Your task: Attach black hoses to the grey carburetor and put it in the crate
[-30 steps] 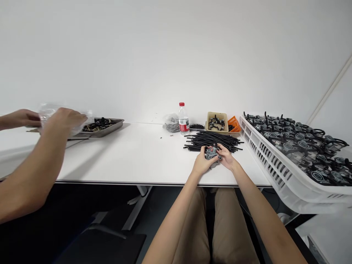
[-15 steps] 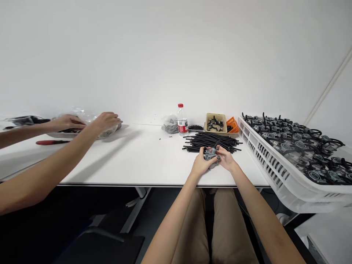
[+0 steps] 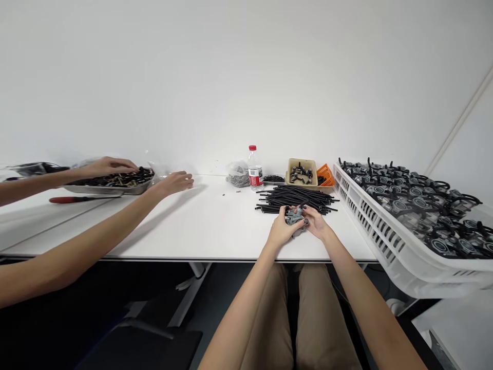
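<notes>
White bench (image 3: 215,226), grey carburetor (image 3: 295,216) held closed between left hand (image 3: 282,231) and right hand (image 3: 317,223), just in front of black hoses (image 3: 296,199). Looks stiff, fairly heavy metal, best held round its middle

"Item one: what stands ahead of the person's left hand (image 3: 283,231) and right hand (image 3: 318,222), both around the grey metal part (image 3: 295,217)?"

"A heap of black tubes (image 3: 296,198), just ahead of both hands. Behind it: water bottle (image 3: 254,169), beige tray (image 3: 301,172), orange basket (image 3: 326,176)."

"Item two: right side?"

"White plastic crate (image 3: 385,241), near the tubes, its wall overhanging the edge of the bench (image 3: 215,231)."

"Item three: left side?"

"A passage of white bench top, running from the tubes to a co-worker's hand (image 3: 173,182) and forearm (image 3: 96,226). Beyond them, a steel tray (image 3: 108,187)."
</notes>
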`<state>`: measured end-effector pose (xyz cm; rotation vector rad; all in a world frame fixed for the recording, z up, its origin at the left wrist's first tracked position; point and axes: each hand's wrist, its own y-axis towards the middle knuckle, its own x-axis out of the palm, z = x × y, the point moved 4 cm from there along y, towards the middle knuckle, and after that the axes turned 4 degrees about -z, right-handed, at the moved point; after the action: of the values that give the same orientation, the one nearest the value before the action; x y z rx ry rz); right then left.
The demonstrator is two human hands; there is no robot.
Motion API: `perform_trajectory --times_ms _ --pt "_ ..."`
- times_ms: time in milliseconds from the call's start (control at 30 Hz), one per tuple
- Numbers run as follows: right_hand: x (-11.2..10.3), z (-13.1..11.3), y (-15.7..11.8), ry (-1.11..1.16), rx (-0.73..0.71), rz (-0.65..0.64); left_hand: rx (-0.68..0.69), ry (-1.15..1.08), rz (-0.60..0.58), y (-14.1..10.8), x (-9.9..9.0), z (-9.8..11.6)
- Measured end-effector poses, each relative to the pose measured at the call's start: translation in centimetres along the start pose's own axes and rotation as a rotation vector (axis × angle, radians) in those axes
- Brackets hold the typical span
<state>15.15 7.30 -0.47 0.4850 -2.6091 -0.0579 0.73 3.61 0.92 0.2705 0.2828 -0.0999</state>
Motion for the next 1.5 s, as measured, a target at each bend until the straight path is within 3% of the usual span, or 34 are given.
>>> perform_trajectory --times_ms 1500 --pt "0.22 0.06 0.29 -0.055 -0.016 -0.032 0.027 -0.038 -0.012 -0.06 0.05 0.04"
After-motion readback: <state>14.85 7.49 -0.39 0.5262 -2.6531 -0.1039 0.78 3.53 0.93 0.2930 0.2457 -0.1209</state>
